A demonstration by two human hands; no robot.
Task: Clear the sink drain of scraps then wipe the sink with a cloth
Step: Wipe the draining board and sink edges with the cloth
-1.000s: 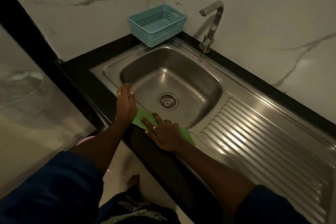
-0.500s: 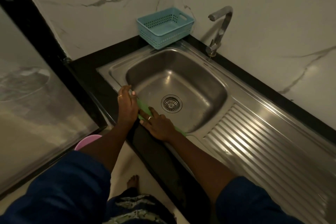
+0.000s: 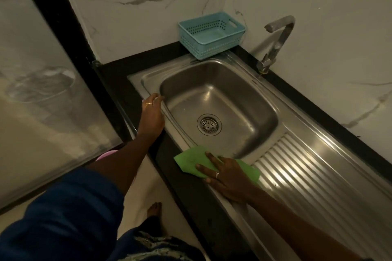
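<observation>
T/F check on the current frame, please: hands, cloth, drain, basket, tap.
1. The right hand presses the green cloth flat on the front rim of the sink. True.
2. The left hand also holds the cloth. False: it rests on the sink's left rim, apart from the cloth.
3. The cloth covers the drain. False: the drain is uncovered.
4. The blue basket sits behind the basin, against the wall. True.
5. Water runs from the tap. False: no stream is visible.

Basket (image 3: pixel 212 35) behind sink (image 3: pixel 218 108), tap (image 3: pixel 275 42) right of basket
</observation>
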